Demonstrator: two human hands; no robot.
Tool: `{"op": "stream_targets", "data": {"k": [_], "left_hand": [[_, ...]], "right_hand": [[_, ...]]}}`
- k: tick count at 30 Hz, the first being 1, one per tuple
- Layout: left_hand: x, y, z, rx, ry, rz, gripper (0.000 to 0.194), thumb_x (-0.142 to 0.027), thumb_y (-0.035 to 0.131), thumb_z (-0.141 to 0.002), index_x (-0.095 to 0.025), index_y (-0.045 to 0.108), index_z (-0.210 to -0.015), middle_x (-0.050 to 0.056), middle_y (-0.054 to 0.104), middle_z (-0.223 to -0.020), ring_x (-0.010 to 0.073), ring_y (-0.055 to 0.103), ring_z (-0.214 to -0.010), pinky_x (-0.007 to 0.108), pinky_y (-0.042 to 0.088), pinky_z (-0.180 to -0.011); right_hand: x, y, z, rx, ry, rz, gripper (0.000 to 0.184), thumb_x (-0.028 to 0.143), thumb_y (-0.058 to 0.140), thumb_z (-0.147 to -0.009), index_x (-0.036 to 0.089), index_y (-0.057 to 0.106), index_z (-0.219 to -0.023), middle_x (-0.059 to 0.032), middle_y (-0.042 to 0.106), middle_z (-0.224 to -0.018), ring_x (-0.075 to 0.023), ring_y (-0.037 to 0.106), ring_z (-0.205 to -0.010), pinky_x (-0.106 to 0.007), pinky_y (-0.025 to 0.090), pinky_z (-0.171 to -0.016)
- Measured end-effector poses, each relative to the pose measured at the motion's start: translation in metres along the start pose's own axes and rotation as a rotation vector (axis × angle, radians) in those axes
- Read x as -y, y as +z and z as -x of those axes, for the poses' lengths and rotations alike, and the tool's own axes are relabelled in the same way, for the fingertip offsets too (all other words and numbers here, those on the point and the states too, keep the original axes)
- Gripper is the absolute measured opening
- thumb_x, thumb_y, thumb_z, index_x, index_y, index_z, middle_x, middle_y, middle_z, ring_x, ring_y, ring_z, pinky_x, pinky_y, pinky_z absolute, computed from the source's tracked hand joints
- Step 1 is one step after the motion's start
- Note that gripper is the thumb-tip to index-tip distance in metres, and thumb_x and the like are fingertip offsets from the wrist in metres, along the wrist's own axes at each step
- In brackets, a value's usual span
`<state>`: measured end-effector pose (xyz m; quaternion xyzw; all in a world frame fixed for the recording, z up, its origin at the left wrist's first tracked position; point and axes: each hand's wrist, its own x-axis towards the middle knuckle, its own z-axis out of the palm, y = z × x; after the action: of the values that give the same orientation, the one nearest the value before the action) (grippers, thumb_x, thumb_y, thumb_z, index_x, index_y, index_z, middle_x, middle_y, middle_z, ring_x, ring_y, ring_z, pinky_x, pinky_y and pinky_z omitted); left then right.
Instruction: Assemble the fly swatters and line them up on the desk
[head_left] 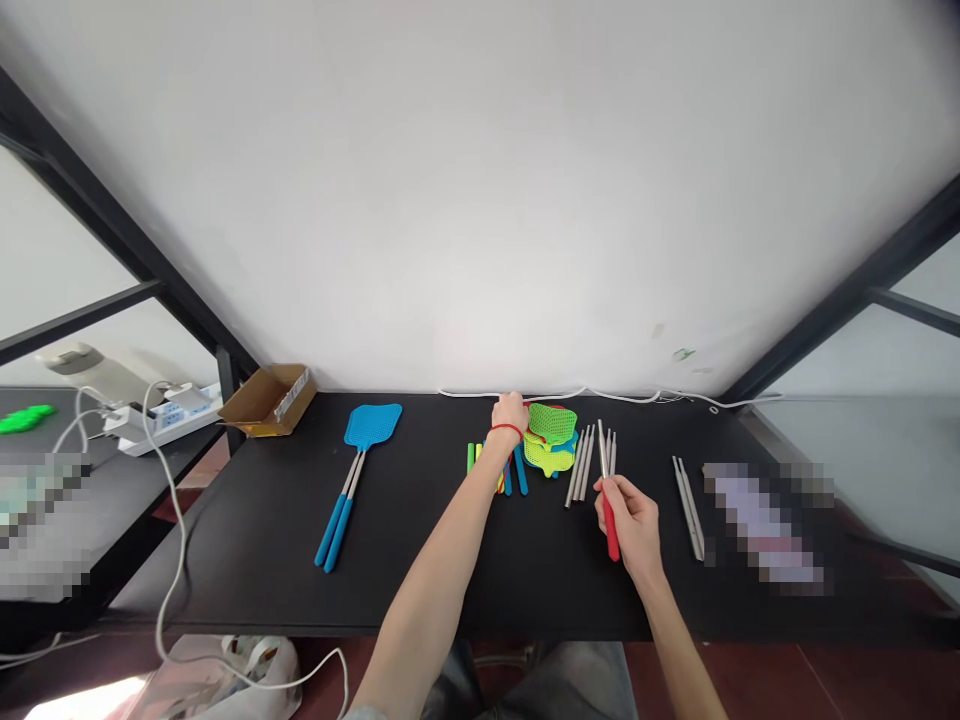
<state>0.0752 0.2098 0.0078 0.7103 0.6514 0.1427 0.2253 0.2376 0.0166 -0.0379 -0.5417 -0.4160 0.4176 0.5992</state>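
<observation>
Left hand: the left hand is up at the far side of the table, and its fingers reach down at the left edge of the pile, right by a red bit, but I cannot tell if they grip anything

Left wrist: a thin red string goes around it

Right hand: the right hand is closed in a pinch on a red handle, and a thin metal rod sticks up out of that handle

Where the held thing is: the red handle is over the black table, just right of a row of more metal rods, and it tilts a bit

Pile: a pile of fly swatter heads lies by the left hand, made of green and yellow holey plastic, with some blue under them

Handles: colored handles in green, yellow and blue lie side by side, just left of the pile and under the left hand

Blue swatter: a whole blue fly swatter lies flat on the left side of the table, well apart from the hands

More rods: two metal rods lie on the right side, next to a blurred patch

Back of the table: a cardboard box sits at the left corner, and a white cord runs along the wall

Left of the table: a white power strip sits there with cords

Floor: a white plastic bag lies below the table
</observation>
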Motion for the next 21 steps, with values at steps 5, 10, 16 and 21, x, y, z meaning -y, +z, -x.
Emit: {"op": "stream_targets", "data": {"k": [5, 10, 16, 21], "left_hand": [[0.0, 0.005, -0.003, 0.035, -0.016, -0.018, 0.027, -0.012, 0.046, -0.092, -0.011, 0.066, -0.109, 0.022, 0.065, -0.119, 0.0291, 0.066, -0.108, 0.035, 0.05, -0.086], [0.008, 0.003, -0.004, 0.079, -0.02, -0.015, 0.03, -0.012, 0.05, -0.09, -0.014, 0.065, -0.116, 0.019, 0.063, -0.124, 0.027, 0.064, -0.112, 0.033, 0.05, -0.09], [0.01, -0.007, 0.001, 0.128, -0.026, -0.025, 0.03, -0.017, 0.054, -0.089, -0.014, 0.063, -0.117, 0.02, 0.058, -0.129, 0.0282, 0.063, -0.114, 0.035, 0.05, -0.092], [0.008, -0.016, 0.003, 0.171, -0.058, -0.029, 0.029, -0.014, 0.058, -0.085, -0.012, 0.064, -0.113, 0.022, 0.056, -0.13, 0.0297, 0.065, -0.11, 0.036, 0.052, -0.088]], "right_hand": [[0.002, 0.002, 0.003, 0.002, -0.003, 0.033, 0.029, 0.046, 0.061, -0.094, 0.019, 0.062, -0.083, 0.0028, 0.047, -0.054, -0.0101, 0.041, -0.046, -0.023, 0.034, -0.042], [0.004, 0.002, 0.005, -0.005, -0.002, 0.033, 0.029, 0.047, 0.062, -0.093, 0.019, 0.062, -0.084, 0.0027, 0.048, -0.054, -0.0109, 0.042, -0.047, -0.023, 0.034, -0.043], [0.003, 0.003, 0.004, -0.016, -0.011, 0.049, 0.03, 0.048, 0.063, -0.092, 0.019, 0.063, -0.086, 0.0026, 0.049, -0.054, -0.0116, 0.041, -0.047, -0.024, 0.033, -0.043], [0.004, 0.005, 0.005, -0.028, -0.023, 0.096, 0.032, 0.049, 0.061, -0.093, 0.019, 0.063, -0.084, 0.0021, 0.049, -0.054, -0.0127, 0.043, -0.048, -0.025, 0.034, -0.045]]}}
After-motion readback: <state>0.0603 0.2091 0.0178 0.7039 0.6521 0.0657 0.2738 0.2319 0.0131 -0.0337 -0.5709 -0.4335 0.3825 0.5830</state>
